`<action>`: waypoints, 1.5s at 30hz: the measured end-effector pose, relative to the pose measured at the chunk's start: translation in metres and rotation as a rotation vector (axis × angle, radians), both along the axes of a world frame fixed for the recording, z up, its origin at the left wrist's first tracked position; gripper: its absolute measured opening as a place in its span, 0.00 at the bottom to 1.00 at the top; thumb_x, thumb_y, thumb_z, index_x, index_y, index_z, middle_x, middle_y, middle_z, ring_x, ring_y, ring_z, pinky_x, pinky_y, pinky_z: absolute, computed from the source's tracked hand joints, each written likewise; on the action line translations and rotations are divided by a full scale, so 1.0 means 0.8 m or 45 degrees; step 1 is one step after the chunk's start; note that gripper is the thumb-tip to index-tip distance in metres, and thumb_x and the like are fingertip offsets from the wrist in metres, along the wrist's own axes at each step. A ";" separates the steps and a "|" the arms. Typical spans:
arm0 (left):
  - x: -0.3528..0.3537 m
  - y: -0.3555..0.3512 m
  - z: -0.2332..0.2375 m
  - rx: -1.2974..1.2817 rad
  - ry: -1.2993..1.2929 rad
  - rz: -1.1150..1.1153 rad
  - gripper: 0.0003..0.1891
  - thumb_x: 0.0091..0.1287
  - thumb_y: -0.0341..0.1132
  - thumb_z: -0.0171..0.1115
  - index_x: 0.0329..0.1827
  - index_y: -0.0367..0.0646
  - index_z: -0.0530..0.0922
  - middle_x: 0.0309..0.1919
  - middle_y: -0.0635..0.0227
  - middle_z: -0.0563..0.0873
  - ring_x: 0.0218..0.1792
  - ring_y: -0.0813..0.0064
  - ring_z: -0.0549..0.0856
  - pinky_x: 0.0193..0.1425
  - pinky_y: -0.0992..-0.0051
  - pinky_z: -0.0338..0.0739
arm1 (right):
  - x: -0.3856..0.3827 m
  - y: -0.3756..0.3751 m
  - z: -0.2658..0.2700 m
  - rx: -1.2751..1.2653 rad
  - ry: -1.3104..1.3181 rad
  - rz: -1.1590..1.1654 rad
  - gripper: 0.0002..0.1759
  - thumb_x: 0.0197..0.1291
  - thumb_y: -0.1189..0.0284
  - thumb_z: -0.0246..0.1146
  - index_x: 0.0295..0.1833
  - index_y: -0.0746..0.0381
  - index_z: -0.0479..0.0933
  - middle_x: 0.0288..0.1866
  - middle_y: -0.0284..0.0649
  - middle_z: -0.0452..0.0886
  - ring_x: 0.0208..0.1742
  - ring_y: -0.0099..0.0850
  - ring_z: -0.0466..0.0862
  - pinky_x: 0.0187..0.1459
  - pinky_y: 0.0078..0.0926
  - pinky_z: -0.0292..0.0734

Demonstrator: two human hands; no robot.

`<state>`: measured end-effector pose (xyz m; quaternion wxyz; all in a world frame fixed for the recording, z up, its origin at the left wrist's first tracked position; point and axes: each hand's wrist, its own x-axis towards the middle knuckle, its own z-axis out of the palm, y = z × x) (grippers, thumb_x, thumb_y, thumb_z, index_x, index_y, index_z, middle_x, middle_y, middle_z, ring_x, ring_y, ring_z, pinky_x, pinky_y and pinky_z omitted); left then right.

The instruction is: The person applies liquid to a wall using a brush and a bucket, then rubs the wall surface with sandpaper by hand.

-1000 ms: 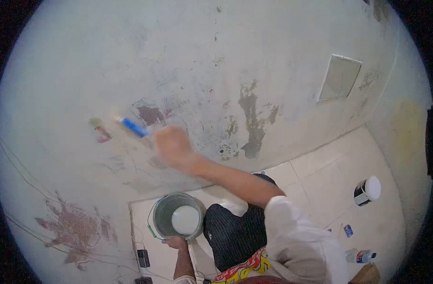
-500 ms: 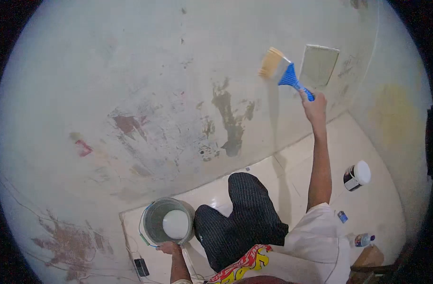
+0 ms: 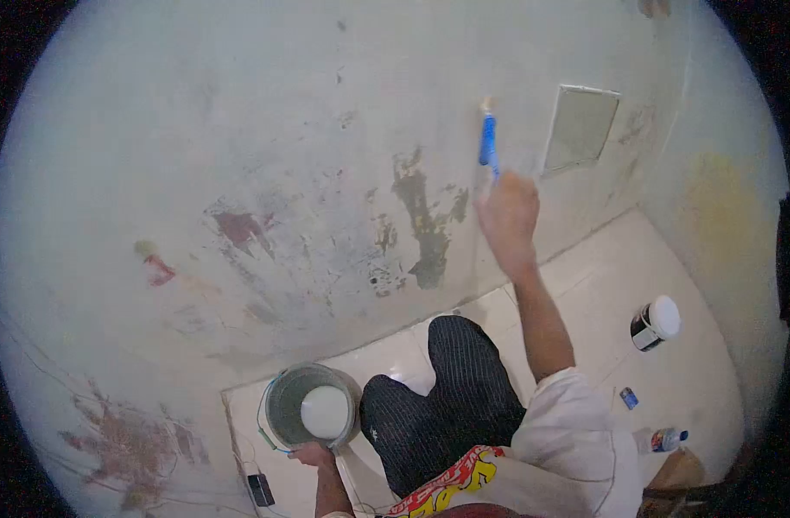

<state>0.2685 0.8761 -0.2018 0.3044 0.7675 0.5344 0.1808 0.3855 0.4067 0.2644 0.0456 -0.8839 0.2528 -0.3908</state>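
My right hand [image 3: 509,216] is wrapped round the blue handle of a paintbrush [image 3: 488,138], raised in front of the wall. The brush is seen edge-on, its pale bristles at the wall surface left of a framed square panel [image 3: 582,129]. Low on the left, my left hand [image 3: 313,454] is closed on the near rim of a grey bucket [image 3: 278,414], beside its wire handle. White paint lies in the bottom of the bucket, which stands on the floor close to the wall.
The wall [image 3: 265,112] carries dark, reddish and peeling patches. On the tiled floor to my right are a white-lidded tub [image 3: 656,323], a small blue packet [image 3: 629,398] and a plastic bottle [image 3: 669,440]. A black adapter [image 3: 260,489] with cables lies near the bucket.
My right hand has swung left, turning the brush from its broad side to edge-on, bristles upward against the wall. My left hand stays at the bucket rim.
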 end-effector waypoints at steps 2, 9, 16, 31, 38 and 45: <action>0.004 0.014 -0.040 0.294 0.135 -0.048 0.19 0.68 0.30 0.48 0.59 0.31 0.60 0.40 0.43 0.82 0.40 0.49 0.85 0.39 0.56 0.84 | -0.010 0.064 -0.005 0.019 0.026 0.213 0.10 0.58 0.69 0.59 0.33 0.66 0.78 0.25 0.50 0.80 0.28 0.44 0.83 0.31 0.41 0.78; 0.009 0.041 -0.097 0.398 0.141 0.083 0.13 0.72 0.32 0.42 0.56 0.35 0.64 0.36 0.45 0.82 0.37 0.51 0.86 0.36 0.58 0.85 | -0.001 0.276 -0.063 0.194 0.190 1.133 0.08 0.62 0.72 0.56 0.42 0.65 0.76 0.18 0.49 0.77 0.25 0.44 0.82 0.27 0.40 0.77; 0.004 -0.007 0.021 -0.076 -0.092 0.179 0.22 0.76 0.47 0.36 0.52 0.33 0.65 0.39 0.36 0.81 0.43 0.38 0.82 0.44 0.47 0.79 | 0.046 0.347 -0.108 0.148 0.074 1.465 0.11 0.56 0.73 0.57 0.43 0.67 0.78 0.26 0.47 0.82 0.26 0.44 0.85 0.27 0.43 0.79; 0.006 0.000 0.000 0.020 -0.067 0.148 0.24 0.76 0.47 0.34 0.56 0.32 0.64 0.41 0.35 0.81 0.43 0.36 0.81 0.45 0.47 0.76 | -0.020 -0.057 -0.145 0.372 0.245 0.239 0.25 0.66 0.53 0.55 0.37 0.67 0.79 0.27 0.49 0.74 0.35 0.41 0.73 0.43 0.44 0.65; 0.009 -0.007 0.030 -0.092 -0.110 0.366 0.22 0.76 0.47 0.34 0.54 0.34 0.66 0.38 0.37 0.82 0.42 0.38 0.81 0.45 0.48 0.75 | -0.023 -0.143 -0.147 0.375 -0.160 -0.106 0.26 0.65 0.57 0.57 0.34 0.74 0.77 0.25 0.55 0.78 0.29 0.51 0.78 0.35 0.48 0.69; 0.011 -0.008 0.031 -0.057 -0.129 0.377 0.17 0.76 0.44 0.38 0.47 0.36 0.67 0.34 0.39 0.82 0.38 0.39 0.82 0.41 0.49 0.75 | 0.000 0.020 -0.085 0.093 -0.132 -0.021 0.23 0.66 0.61 0.55 0.30 0.73 0.77 0.25 0.58 0.78 0.29 0.54 0.79 0.33 0.49 0.69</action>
